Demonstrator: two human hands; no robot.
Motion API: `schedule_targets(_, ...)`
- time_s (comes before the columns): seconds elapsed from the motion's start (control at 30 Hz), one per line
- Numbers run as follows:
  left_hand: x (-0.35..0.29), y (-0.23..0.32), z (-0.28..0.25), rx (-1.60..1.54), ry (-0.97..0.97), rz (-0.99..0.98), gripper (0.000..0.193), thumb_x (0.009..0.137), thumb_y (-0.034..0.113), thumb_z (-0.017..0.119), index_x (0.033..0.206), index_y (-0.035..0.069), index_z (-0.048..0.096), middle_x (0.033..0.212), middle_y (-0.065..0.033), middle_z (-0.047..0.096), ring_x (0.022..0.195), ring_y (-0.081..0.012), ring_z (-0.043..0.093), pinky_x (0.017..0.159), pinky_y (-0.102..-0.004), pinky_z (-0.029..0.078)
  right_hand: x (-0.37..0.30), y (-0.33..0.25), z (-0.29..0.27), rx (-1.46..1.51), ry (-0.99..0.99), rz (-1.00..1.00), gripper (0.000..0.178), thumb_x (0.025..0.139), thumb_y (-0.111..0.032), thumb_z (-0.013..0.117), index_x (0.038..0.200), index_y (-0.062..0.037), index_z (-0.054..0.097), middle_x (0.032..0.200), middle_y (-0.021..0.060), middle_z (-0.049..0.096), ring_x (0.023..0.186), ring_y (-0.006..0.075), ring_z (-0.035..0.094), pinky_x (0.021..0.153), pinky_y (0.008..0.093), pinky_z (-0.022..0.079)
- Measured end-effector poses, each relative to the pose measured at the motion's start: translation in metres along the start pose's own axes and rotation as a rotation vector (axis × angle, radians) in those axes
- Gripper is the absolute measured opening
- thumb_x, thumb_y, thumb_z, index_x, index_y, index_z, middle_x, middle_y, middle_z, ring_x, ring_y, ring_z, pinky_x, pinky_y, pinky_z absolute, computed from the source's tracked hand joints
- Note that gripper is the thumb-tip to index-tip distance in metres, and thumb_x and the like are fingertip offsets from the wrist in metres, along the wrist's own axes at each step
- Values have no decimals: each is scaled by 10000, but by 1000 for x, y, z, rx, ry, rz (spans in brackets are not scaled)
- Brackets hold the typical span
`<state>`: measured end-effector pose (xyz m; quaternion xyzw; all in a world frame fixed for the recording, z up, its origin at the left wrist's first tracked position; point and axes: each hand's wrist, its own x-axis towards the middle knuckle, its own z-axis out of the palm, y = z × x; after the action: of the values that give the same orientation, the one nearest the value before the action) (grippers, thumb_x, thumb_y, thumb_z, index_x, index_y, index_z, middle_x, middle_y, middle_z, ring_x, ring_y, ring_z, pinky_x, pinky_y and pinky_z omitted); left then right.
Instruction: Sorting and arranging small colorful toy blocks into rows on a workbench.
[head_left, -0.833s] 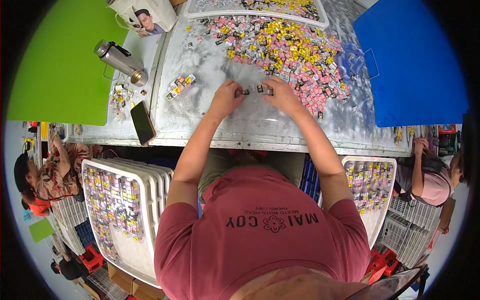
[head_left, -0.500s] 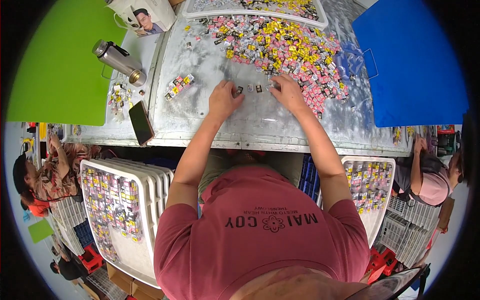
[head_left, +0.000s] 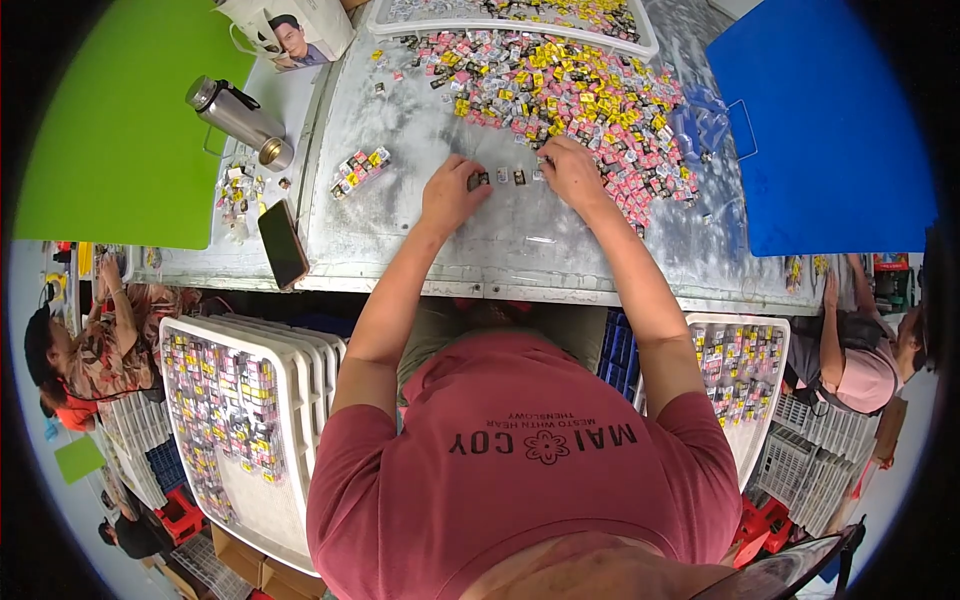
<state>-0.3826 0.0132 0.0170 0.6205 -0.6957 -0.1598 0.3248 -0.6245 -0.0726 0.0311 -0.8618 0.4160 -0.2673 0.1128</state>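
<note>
Two sides to pinch on small dark boxy plastic-looking block (head_left: 484, 179), probably light, stiff, slick; clamped in left grip (head_left: 453, 196), can't tell for right grip (head_left: 575, 176).

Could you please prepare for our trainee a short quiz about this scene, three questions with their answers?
1. True or false: the phone lies nearer to the person's body than the flask.
2. Choose one. At which side of the table, from the person's own view, is the blue panel?
A: left
B: right
C: both sides
3. Short answer: which of the person's two hands is nearer to the pile of small pieces?

Key
1: true
2: B
3: the right hand
</note>
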Motion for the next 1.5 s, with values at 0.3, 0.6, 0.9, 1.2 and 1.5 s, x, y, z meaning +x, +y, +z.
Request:
schedule_targets(0.3, 7, -8, 13, -61, -7, 35, 355, 776, 189, 825, 1105, 83, 742, 1059, -97, 659, 920, -289, 678, 815, -376, 559, -5, -29, -4, 6, -54, -97, 235, 795, -133, 749, 1024, -85, 746, 1059, 76, 680, 1076, 301, 622, 987, 442, 457)
schedule_targets(0.6, 24, 6, 19, -163, -115, 165, 323, 768, 75, 786, 1085, 28, 755, 1036, -121, 679, 846, -276, 693, 797, -365, 574, -9, -30, 1, -32, -216, -93, 249, 785, -209, 780, 1011, -110, 748, 1036, 61, 676, 1092, 276, 597, 1003, 430, 420)
schedule_targets(0.9, -46, 66, 18, -269, -244, 255, 291, 766, 52, 790, 1049, 15, 737, 1006, -130, 667, 797, -277, 695, 742, -390, 581, -96, -60, -54, 70, -239, -20, 251, 747, -153, 808, 978, -75, 747, 1016, 80, 664, 1058, 297, 595, 977, 434, 425)
schedule_targets(1.2, -72, 71, 37, -195, -150, 300, 257, 797, 25, 749, 1051, 40, 713, 1053, -136, 651, 860, -342, 680, 753, -412, 577, -138, -61, -29, 65, -20, 6, 288, 732, -120, 825, 1008, -85, 750, 1059, 45, 635, 1053, 270, 583, 1001, 439, 395)
schedule_targets(1.5, -73, 69, 34, -182, -130, 303, 199, 807, 75, 739, 1000, 41, 701, 1070, -127, 645, 979, -357, 644, 873, -433, 542, -146, -57, -22, 135, 48, 38, 255, 743, -87, 819, 989, -86, 751, 1037, 51, 630, 1043, 276, 592, 955, 427, 413)
